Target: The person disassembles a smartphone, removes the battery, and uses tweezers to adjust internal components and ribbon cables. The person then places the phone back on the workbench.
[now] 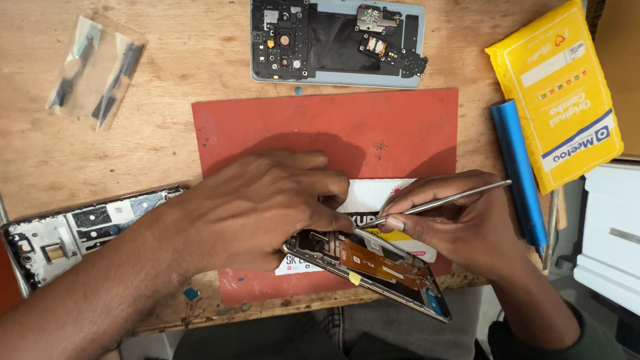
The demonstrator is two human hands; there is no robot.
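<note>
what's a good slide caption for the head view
Left hand steadies an opened phone on a red mat; right hand works thin metal tweezers inside.

The left hand covers the near-left end of the opened black smartphone body with its orange flex cable, so that end cannot be made out. Under both hands, most of the white printed card is hidden. The tip of the thin silver metal tweezers, pinched by the right hand, is too small to tell whether it touches anything. Left of the left hand, the grey metal phone frame slips partly under the forearm. Far right, the white box is cut off by the edge. The dark parts inside the clear plastic bag are blurred.
</note>
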